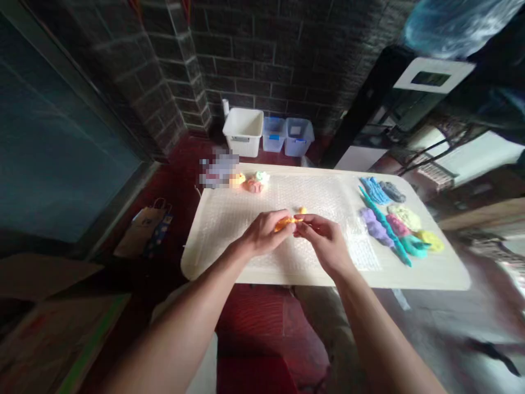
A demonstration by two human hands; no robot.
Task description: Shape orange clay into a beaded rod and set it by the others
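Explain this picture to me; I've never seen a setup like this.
There is no machine: you see a person's bare left hand and right hand, filmed by one camera worn on the head, looking forward and down. Together they hold a small orange piece above a light table, partly covered by a see-through sheet. A yellow-orange lump lies just beyond them. On the right lie soft-looking bundles and a long teal strip; at the far left, more small pieces.

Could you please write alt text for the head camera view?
A person's left hand and right hand hold a small orange piece over a pale table partly covered by a clear textured sheet. Coloured lumps lie toward the table's right side, and a white bin stands beyond it.
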